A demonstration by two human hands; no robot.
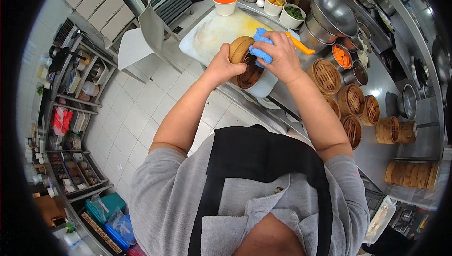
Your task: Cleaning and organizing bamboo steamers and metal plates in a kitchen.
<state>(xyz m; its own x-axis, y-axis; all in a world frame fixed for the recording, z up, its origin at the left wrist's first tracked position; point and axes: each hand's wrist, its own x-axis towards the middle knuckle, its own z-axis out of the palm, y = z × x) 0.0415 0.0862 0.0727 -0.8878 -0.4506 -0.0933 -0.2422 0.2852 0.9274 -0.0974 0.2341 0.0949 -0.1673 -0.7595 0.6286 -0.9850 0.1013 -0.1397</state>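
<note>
My left hand [224,67] grips a round bamboo steamer [241,49] by its side, the thumb over its rim. The steamer is tilted, its dark hollow inside turned towards the right. In my right hand [284,56] is a crumpled blue cloth [262,44], pressed against the steamer's right rim. Both hands are over the near edge of a stained white cutting board [212,37]. Just beyond my right hand lies an orange-yellow handle [300,43]; what it belongs to is hidden.
Several bamboo steamers [324,76] stand on the steel counter to the right. Near the board's far edge are a tub of orange liquid [225,3], an egg [260,3], a tub of chopped greens [292,16] and a steel bowl [333,10]. A white chair [136,49] stands left.
</note>
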